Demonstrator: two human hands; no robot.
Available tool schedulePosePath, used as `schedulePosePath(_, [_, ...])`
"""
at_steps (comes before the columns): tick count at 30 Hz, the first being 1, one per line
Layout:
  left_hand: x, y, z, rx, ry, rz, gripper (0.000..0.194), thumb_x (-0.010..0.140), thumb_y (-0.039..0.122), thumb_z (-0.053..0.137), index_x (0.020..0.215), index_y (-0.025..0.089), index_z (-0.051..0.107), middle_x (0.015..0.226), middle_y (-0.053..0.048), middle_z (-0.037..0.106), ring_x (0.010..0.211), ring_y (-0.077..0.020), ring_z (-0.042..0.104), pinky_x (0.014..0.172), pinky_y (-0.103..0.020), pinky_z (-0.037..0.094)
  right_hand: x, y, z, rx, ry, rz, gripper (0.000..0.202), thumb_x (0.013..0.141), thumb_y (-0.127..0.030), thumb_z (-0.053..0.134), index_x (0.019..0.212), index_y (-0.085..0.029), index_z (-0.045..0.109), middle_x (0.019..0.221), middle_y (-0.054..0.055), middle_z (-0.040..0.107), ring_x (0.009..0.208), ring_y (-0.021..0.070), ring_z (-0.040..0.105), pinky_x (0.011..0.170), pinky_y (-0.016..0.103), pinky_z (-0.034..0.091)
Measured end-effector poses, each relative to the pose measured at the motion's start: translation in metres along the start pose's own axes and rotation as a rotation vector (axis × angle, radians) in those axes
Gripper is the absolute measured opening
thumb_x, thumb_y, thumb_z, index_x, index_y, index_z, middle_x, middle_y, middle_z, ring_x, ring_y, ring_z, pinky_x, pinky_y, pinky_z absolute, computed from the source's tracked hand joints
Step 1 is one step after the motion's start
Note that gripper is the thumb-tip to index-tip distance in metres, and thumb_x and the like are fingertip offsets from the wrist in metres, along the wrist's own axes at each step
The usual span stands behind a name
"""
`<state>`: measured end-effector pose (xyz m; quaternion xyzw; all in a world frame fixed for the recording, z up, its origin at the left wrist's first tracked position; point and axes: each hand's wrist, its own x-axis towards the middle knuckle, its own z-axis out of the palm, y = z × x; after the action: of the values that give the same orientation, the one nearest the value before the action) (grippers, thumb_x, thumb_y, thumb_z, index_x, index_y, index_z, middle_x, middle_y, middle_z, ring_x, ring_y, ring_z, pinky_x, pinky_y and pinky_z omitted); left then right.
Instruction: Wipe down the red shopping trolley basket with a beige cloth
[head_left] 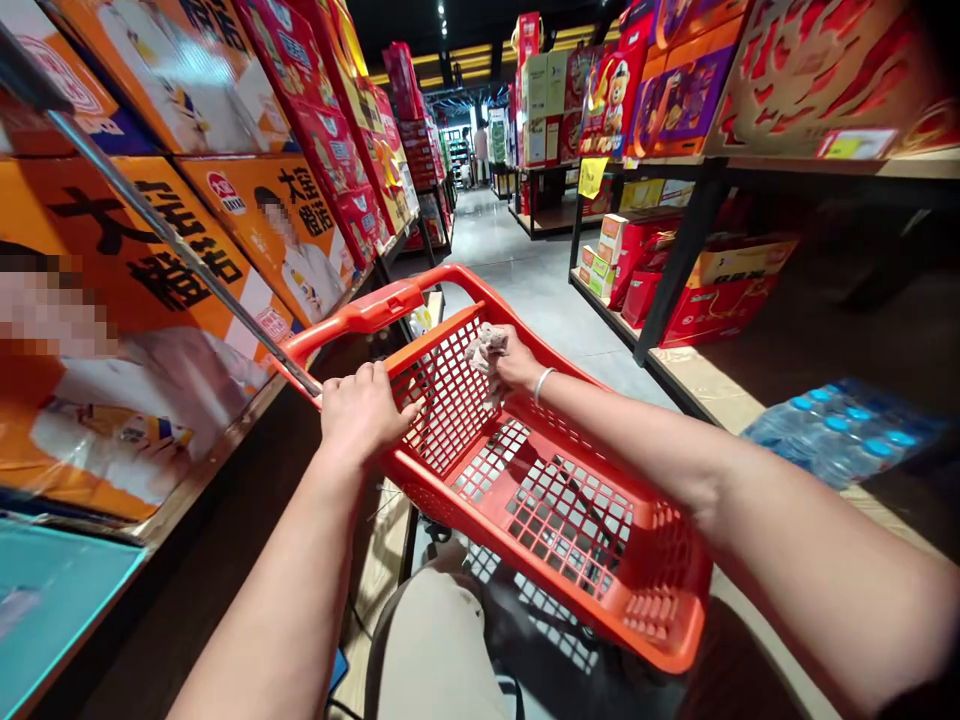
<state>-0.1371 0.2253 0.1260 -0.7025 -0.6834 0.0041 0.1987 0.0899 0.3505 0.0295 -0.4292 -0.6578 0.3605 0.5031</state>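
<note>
A red plastic shopping basket (540, 440) with grid walls and a metal pull handle (180, 245) stands tilted in front of me. My left hand (364, 412) grips its near left rim, close to the lower end of the metal handle. Inside the basket, my right hand (510, 362) is closed around a crumpled greyish cloth (487, 350) held against the end wall's grid. A pale band circles my right wrist. Apart from the hand and cloth, only the grid floor shows inside the basket.
Stacked orange drink cartons (150, 260) line the left shelf. On the right, a shelf (697, 375) with a black post (679, 260) carries red gift boxes (720, 300) and shrink-wrapped water bottles (840, 430). A grey-floored aisle (495, 240) runs ahead between the shelves.
</note>
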Motion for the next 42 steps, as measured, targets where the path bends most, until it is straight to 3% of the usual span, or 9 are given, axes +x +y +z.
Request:
schedulePosePath(4, [-0.008, 0.004, -0.002, 0.027, 0.021, 0.027, 0.079, 0.079, 0.065, 0.056, 0.132, 0.007, 0.054, 0.124, -0.026, 0.065, 0.107, -0.0431, 0.064, 0.09, -0.054, 0.047, 0.012, 0.011, 0.033, -0.186, 0.164, -0.106, 0.074, 0.076, -0.018, 0.065, 0.145, -0.022, 0.041, 0.145, 0.014, 0.043, 0.132, 0.0253, 0.049, 0.118, 0.048, 0.038])
schedulePosePath(11, [-0.009, 0.005, -0.005, 0.057, 0.024, 0.071, 0.067, 0.08, 0.045, 0.052, 0.136, 0.008, 0.053, 0.134, -0.023, 0.063, 0.111, -0.0395, 0.064, 0.09, -0.05, 0.048, -0.005, 0.037, 0.07, -0.406, 0.081, -0.255, 0.093, 0.079, -0.024, 0.067, 0.16, -0.021, 0.021, 0.167, 0.015, 0.008, 0.157, 0.0347, 0.002, 0.126, 0.059, 0.012])
schedulePosePath(18, [-0.002, -0.025, -0.006, 0.04, -0.113, 0.186, 0.073, 0.077, 0.042, 0.052, 0.145, 0.016, 0.05, 0.151, -0.012, 0.053, 0.102, -0.0364, 0.07, 0.087, -0.044, 0.05, -0.029, 0.037, 0.078, -0.445, 0.002, -0.286, 0.085, 0.076, -0.003, 0.057, 0.155, -0.025, 0.035, 0.165, 0.012, 0.02, 0.154, 0.0333, 0.011, 0.124, 0.06, 0.016])
schedulePosePath(25, [-0.011, -0.017, 0.0, 0.058, 0.003, 0.184, 0.067, 0.082, 0.035, 0.043, 0.144, 0.01, 0.049, 0.143, -0.018, 0.058, 0.114, -0.0381, 0.064, 0.097, -0.049, 0.044, -0.068, 0.035, 0.106, -0.432, -0.686, -0.817, 0.025, 0.092, -0.035, 0.064, 0.116, -0.041, 0.067, 0.142, -0.006, 0.061, 0.142, 0.0294, 0.036, 0.117, 0.054, 0.031])
schedulePosePath(28, [-0.013, -0.016, 0.001, 0.06, 0.009, 0.182, 0.066, 0.083, 0.035, 0.042, 0.144, 0.012, 0.048, 0.141, -0.018, 0.059, 0.115, -0.0376, 0.064, 0.098, -0.049, 0.043, -0.046, 0.043, 0.079, -0.506, -0.611, -0.768, 0.03, 0.089, -0.033, 0.069, 0.118, -0.041, 0.068, 0.137, -0.005, 0.064, 0.138, 0.0288, 0.04, 0.116, 0.054, 0.031])
schedulePosePath(32, [-0.014, -0.015, -0.003, 0.077, -0.02, 0.196, 0.067, 0.085, 0.035, 0.037, 0.145, 0.007, 0.046, 0.145, -0.021, 0.055, 0.119, -0.0376, 0.061, 0.102, -0.05, 0.041, -0.011, 0.061, 0.036, -0.626, -0.154, -0.53, 0.035, 0.092, -0.022, 0.063, 0.123, -0.037, 0.067, 0.139, 0.001, 0.057, 0.135, 0.0277, 0.041, 0.117, 0.052, 0.034])
schedulePosePath(35, [-0.014, -0.014, -0.006, 0.091, -0.044, 0.198, 0.067, 0.086, 0.035, 0.034, 0.145, 0.005, 0.045, 0.145, -0.021, 0.055, 0.12, -0.0369, 0.061, 0.103, -0.05, 0.04, -0.001, 0.072, 0.028, -0.656, 0.082, -0.423, 0.044, 0.091, -0.016, 0.059, 0.132, -0.032, 0.062, 0.15, 0.006, 0.041, 0.14, 0.0289, 0.034, 0.117, 0.051, 0.036])
schedulePosePath(38, [-0.014, -0.013, -0.007, 0.103, -0.044, 0.2, 0.067, 0.087, 0.036, 0.033, 0.145, 0.005, 0.045, 0.144, -0.02, 0.055, 0.119, -0.0367, 0.061, 0.101, -0.049, 0.041, -0.017, 0.074, 0.047, -0.671, 0.032, -0.382, 0.046, 0.088, -0.015, 0.061, 0.132, -0.028, 0.061, 0.152, 0.008, 0.035, 0.139, 0.0293, 0.034, 0.115, 0.048, 0.04])
schedulePosePath(42, [-0.015, -0.013, -0.007, 0.117, -0.035, 0.203, 0.069, 0.087, 0.038, 0.033, 0.145, 0.003, 0.046, 0.144, -0.02, 0.055, 0.114, -0.0382, 0.062, 0.096, -0.05, 0.043, -0.073, 0.068, 0.09, -0.673, -0.403, -0.57, 0.032, 0.099, -0.029, 0.05, 0.128, -0.029, 0.062, 0.141, 0.007, 0.046, 0.125, 0.0237, 0.044, 0.105, 0.043, 0.046])
